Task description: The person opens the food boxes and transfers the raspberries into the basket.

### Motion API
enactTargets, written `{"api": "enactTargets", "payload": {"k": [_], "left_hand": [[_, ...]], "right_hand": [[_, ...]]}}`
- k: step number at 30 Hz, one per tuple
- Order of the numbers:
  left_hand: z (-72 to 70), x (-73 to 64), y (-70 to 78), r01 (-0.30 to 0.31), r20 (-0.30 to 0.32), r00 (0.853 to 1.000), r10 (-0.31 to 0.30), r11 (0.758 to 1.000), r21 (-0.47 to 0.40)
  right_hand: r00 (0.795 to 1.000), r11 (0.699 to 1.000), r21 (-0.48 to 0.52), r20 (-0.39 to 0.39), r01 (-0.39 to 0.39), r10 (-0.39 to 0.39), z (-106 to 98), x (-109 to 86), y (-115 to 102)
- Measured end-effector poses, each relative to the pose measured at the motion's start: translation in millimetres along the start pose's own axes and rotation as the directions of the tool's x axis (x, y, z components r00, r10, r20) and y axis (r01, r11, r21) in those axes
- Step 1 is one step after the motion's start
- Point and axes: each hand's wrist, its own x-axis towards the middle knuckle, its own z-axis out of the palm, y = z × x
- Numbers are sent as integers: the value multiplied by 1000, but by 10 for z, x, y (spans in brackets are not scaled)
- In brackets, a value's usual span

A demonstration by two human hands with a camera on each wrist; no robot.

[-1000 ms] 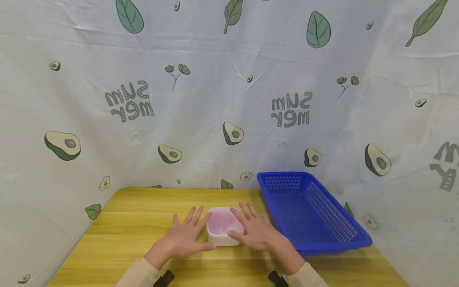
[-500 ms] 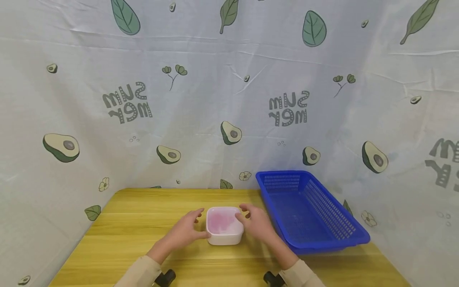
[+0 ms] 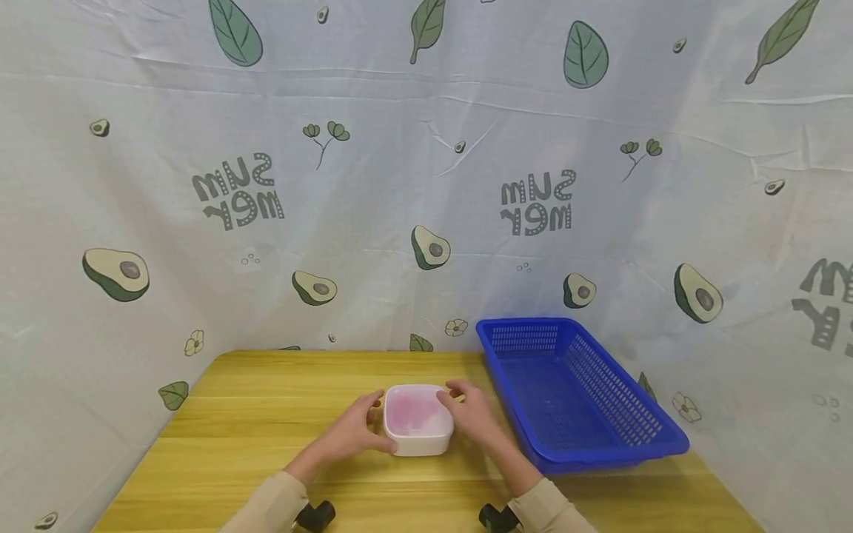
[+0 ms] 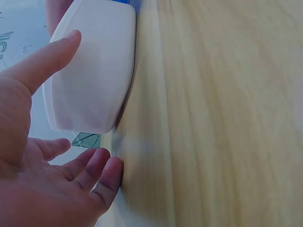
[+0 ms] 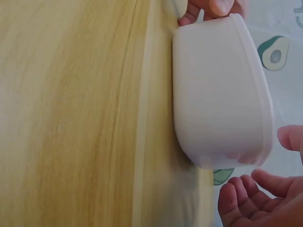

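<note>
A white rounded-square container (image 3: 418, 444) with a pinkish translucent lid (image 3: 412, 409) stands on the table. My left hand (image 3: 353, 433) is at its left side, the thumb in front of the near wall. In the left wrist view the other fingers (image 4: 111, 176) bend loosely, with a gap between them and the container (image 4: 94, 66). At the right side is my right hand (image 3: 472, 414), its thumb above the lid's right edge in the head view. The right wrist view shows that thumb (image 5: 291, 137) and the bent fingers (image 5: 228, 198) apart from the container wall (image 5: 218, 90).
A blue perforated plastic basket (image 3: 600, 457) stands on the right of the wood-grain table (image 3: 266, 414), close beside my right hand. Behind the table hangs a pale curtain (image 3: 373, 192) printed with avocados and leaves.
Both hands were spread flat over and beside the container a second ago. The fingers have since bent and come down to its two sides. The container has stayed about where it was.
</note>
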Motion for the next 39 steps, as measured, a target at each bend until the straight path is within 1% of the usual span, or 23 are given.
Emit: {"api": "enactTargets", "payload": {"k": [6, 14, 16, 20, 25, 32, 35, 39], "left_hand": [[30, 34, -27, -2, 23, 1000, 2, 1000, -6], [72, 87, -49, -56, 38, 998, 59, 996, -71], [84, 98, -59, -61, 38, 997, 64, 995, -76], [106, 114, -76, -57, 24, 998, 59, 996, -73], [122, 124, -93, -41, 14, 999, 43, 994, -97], [130, 136, -100, -38, 35, 999, 42, 994, -101], [141, 149, -109, -38, 39, 998, 42, 994, -103], [140, 146, -88, -29, 41, 999, 34, 992, -119]], "right_hand": [[999, 996, 84, -22, -41, 43, 84, 27, 57], [998, 988, 145, -36, -48, 54, 175, 46, 120], [997, 986, 154, -34, -57, 64, 190, 42, 129], [996, 983, 169, -34, -75, 82, 209, 23, 141], [995, 978, 191, -31, -87, 95, 214, 1, 133], [993, 960, 259, -21, -107, 116, 225, -9, 129], [993, 953, 285, -30, -103, 116, 247, -2, 150], [994, 953, 293, -54, -80, 100, 278, 13, 172]]}}
